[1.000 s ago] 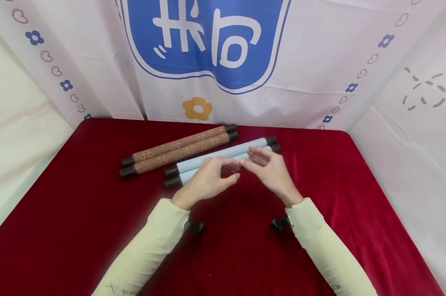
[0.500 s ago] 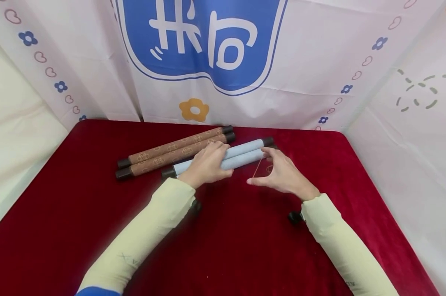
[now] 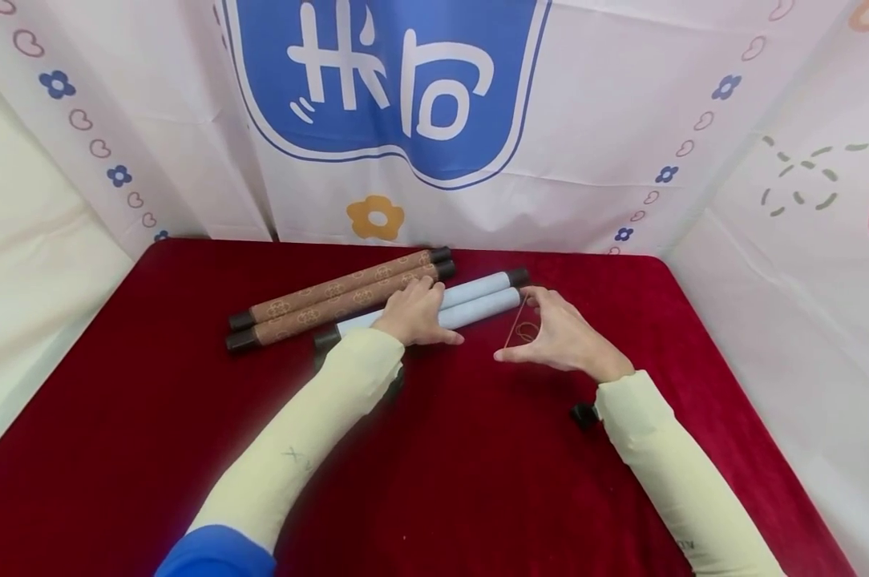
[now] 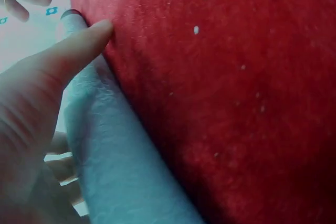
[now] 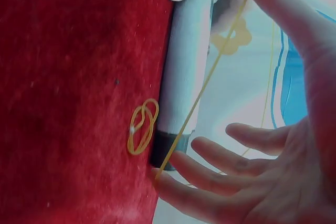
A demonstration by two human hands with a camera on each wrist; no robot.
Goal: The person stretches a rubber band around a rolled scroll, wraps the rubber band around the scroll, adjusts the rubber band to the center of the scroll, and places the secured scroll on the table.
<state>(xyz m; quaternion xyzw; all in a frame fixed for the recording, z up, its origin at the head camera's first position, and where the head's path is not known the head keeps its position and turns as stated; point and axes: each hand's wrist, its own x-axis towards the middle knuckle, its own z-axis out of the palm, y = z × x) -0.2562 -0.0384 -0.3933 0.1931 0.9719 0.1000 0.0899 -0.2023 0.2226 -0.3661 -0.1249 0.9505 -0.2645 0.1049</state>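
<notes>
Two light blue scrolls (image 3: 482,308) with dark end caps lie side by side on the table. My left hand (image 3: 413,316) grips them around the middle. Its fingers reach over the far side, and its thumb (image 4: 79,51) sticks out along the near side. Spread wide, my right hand (image 3: 566,338) is beside the right end of the scrolls. A thin yellow rubber band (image 5: 206,83) is stretched between its thumb and fingertips. Another rubber band (image 5: 140,123) lies loosely twisted on the cloth near the dark cap.
Two brown patterned scrolls (image 3: 351,301) with dark caps lie just behind the blue ones, to the left. A red velvet cloth (image 3: 463,473) covers the table. Printed white curtains (image 3: 579,176) stand at the back and sides.
My hands were together over the blue scrolls. My left hand has moved onto the scrolls and gripped them. My right hand has moved right and spread its fingers, stretching the rubber band.
</notes>
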